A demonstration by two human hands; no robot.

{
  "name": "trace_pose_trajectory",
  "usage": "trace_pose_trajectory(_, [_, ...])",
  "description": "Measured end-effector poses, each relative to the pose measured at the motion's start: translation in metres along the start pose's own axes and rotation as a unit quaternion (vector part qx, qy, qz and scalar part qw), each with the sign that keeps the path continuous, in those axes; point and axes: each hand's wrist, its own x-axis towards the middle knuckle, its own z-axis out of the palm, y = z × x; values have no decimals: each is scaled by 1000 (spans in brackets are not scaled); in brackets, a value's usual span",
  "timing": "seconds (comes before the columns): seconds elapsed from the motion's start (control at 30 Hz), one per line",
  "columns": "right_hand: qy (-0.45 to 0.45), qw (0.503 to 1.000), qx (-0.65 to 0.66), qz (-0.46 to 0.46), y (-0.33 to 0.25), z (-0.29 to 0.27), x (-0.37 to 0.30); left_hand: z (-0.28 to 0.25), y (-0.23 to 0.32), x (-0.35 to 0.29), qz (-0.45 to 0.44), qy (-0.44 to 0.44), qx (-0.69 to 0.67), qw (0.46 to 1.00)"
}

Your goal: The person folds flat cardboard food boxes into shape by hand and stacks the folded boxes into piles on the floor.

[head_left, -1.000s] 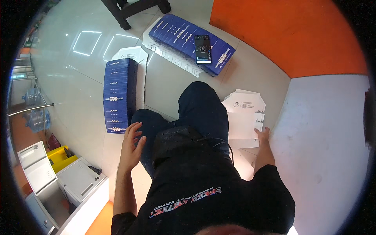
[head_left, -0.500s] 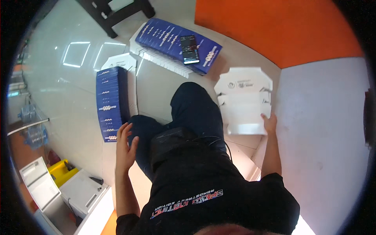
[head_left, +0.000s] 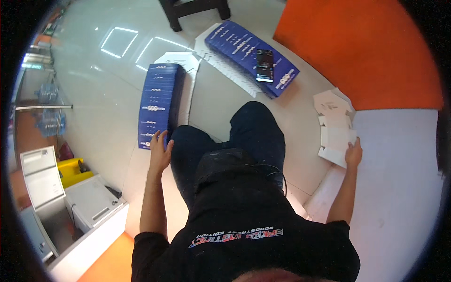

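My right hand (head_left: 354,153) grips the near edge of a white flat cardboard box blank (head_left: 335,133) with notched sides and tabs. The blank is tilted beside the pale wall. On the other side, my left hand (head_left: 160,154) has its fingers apart at the near end of a long row of blue printed cartons (head_left: 155,101); whether the fingertips press on it is hard to tell. White flaps stick out along that row's right side and far end. A second row of blue cartons (head_left: 237,49) lies ahead at a slant, with a dark phone (head_left: 264,66) on top.
My bent knees (head_left: 253,122) lie between the cartons and the blank. An orange panel (head_left: 361,51) and a pale wall (head_left: 394,178) bound the right side. Dark stool legs (head_left: 199,8) stand at the far edge. A white cabinet (head_left: 94,199) and a yellow object (head_left: 73,172) are at left.
The white blank has moved right and tipped towards the wall in my right hand. My left hand has come over the near end of the left carton row. The whole view has shifted.
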Motion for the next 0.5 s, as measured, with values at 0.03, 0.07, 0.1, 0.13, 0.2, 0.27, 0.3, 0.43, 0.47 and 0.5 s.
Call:
trace_pose_trajectory(0.03, [-10,1000,-1,-8,13,1,3,10,-20,3,-19,12,5,1000])
trace_pose_trajectory(0.07, [-10,996,70,-46,25,3,4,20,-40,7,-36,10,-6,999])
trace_pose_trajectory(0.1, [-19,990,132,-38,31,9,3,31,-58,9,-37,9,-4,999])
trace_pose_trajectory(0.13, [-12,987,141,-78,36,15,-1,42,-76,13,-61,4,9,998])
trace_pose_trajectory(0.2, [-198,920,287,176,49,19,-13,62,-104,19,-105,-23,11,994])
trace_pose_trajectory(0.27, [-211,920,265,197,55,36,-27,78,-124,23,-97,-16,-9,995])
trace_pose_trajectory(0.3, [-232,918,249,205,58,50,-35,82,-132,21,-132,-29,-14,991])
trace_pose_trajectory(0.43, [-70,980,149,116,67,102,-73,72,-155,10,-96,4,68,993])
trace_pose_trajectory(0.47, [-84,980,107,142,69,108,-79,66,-158,12,-153,-9,100,983])
trace_pose_trajectory(0.5, [-97,977,59,178,69,114,-80,61,-161,16,-203,-18,145,968])
